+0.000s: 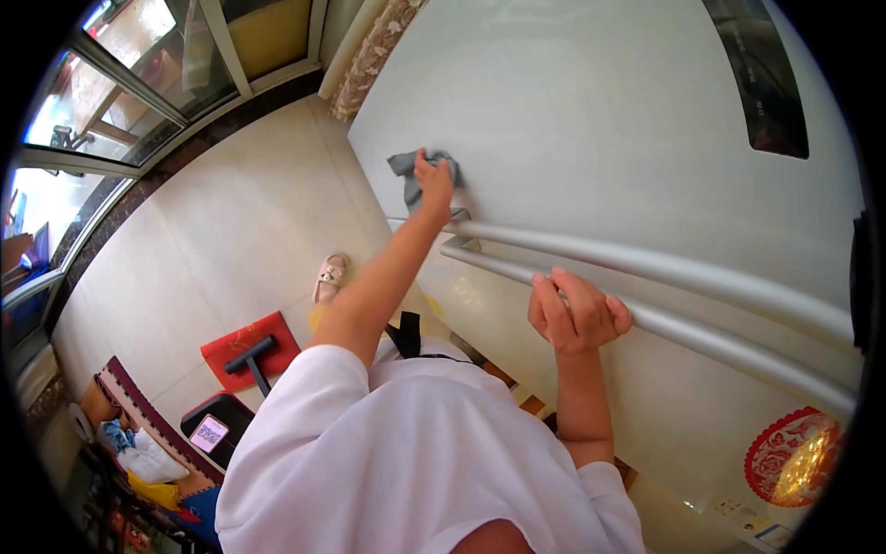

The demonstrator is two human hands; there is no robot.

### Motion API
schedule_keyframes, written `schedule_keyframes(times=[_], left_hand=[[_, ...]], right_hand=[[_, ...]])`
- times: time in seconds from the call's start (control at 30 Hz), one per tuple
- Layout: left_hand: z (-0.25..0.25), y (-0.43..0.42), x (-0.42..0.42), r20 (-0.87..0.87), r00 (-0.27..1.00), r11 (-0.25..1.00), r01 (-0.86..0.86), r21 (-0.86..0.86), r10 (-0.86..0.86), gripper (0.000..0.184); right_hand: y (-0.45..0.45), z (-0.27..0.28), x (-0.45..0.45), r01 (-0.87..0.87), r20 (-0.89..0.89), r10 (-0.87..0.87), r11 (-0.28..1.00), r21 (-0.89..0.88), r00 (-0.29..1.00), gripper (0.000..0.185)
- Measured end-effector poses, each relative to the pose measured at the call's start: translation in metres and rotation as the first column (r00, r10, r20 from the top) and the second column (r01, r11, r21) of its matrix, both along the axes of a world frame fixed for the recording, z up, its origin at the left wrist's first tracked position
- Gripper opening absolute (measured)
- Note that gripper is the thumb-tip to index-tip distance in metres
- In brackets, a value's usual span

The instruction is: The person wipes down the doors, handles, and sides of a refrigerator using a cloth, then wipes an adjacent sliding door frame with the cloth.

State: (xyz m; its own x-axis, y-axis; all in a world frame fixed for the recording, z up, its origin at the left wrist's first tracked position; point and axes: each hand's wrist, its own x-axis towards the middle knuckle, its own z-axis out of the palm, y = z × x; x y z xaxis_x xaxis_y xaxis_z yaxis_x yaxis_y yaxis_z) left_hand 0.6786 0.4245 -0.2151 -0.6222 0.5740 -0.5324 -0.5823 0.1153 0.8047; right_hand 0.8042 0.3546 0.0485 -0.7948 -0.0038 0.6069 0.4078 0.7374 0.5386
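A grey cloth (406, 166) lies crumpled against the pale door (572, 129) of a large appliance, near its left edge. My left hand (434, 189) holds this cloth, pressing it to the door just above the handle ends. Two long silver bars run side by side to the right, an upper handle (664, 262) and a lower handle (720, 346). My right hand (577, 312) has its fingers curled over the lower handle.
On the tiled floor (221, 222) are a red mat (249, 349) and a shoe (330, 277). Glass-paned frames (129, 166) stand at the left. A black display panel (761, 83) is at upper right, a red round decoration (784, 457) at lower right.
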Motion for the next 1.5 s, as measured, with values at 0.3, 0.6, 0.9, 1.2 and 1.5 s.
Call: schedule_keyframes(times=[0.3, 0.6, 0.9, 1.2, 1.5], left_hand=[[0.02, 0.005, -0.013, -0.17, 0.985, 0.963, 0.059, 0.262, -0.013, 0.066], [0.017, -0.013, -0.015, 0.404, 0.842, 0.918, 0.397, -0.015, -0.358, 0.049], [0.129, 0.017, -0.034, -0.655, 0.755, 0.91, 0.256, 0.327, 0.022, 0.08], [0.16, 0.055, -0.058, -0.598, 0.782, 0.88, 0.147, 0.452, 0.177, 0.076], [0.242, 0.108, -0.152, -0.707, 0.529, 0.75, 0.182, 0.636, 0.47, 0.077]], right_hand=[[0.0, 0.001, -0.001, 0.014, 0.008, -0.014, 1.0, 0.007, 1.0, 0.017], [-0.001, 0.0, 0.0, 0.032, 0.025, -0.033, 0.999, 0.003, 0.999, 0.016], [0.001, -0.004, 0.0, 0.024, -0.016, -0.024, 0.999, 0.022, 1.0, 0.013], [0.0, -0.004, -0.003, 0.023, -0.027, -0.022, 1.0, 0.014, 0.999, 0.016], [-0.001, -0.004, -0.005, 0.01, -0.055, -0.009, 1.0, 0.019, 0.998, 0.018]])
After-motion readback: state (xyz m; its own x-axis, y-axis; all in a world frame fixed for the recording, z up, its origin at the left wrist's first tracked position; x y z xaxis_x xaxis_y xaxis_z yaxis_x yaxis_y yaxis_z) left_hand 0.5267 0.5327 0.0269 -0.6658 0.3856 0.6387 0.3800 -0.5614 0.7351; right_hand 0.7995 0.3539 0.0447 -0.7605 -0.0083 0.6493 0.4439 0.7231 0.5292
